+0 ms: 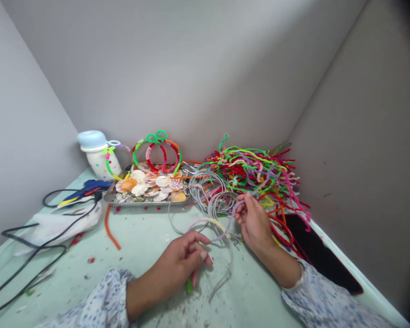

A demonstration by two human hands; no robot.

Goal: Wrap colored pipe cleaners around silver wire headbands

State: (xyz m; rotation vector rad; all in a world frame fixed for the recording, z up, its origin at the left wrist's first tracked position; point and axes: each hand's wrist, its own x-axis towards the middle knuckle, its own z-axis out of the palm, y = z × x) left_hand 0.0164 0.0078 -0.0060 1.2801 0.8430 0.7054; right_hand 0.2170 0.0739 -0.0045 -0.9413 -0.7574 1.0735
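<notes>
My left hand (184,259) rests on the table with its fingers pinched on a grey wire headband (222,255) partly wrapped in pastel fuzzy stem; a green bit shows under the palm. My right hand (254,221) is closed on a lilac pipe cleaner (233,214) that runs down to the headband's wrapped part. Just beyond the right hand lie a bunch of bare grey wire headbands (212,191) and a big heap of coloured pipe cleaners (256,173).
A metal tray (145,201) of seashells stands at the back, with wrapped headbands (157,152) behind it and a white jar (97,157). A blue glue gun (89,187), black cables (30,255), white cloth and an orange pipe cleaner (111,228) lie left. A dark object (314,250) lies right.
</notes>
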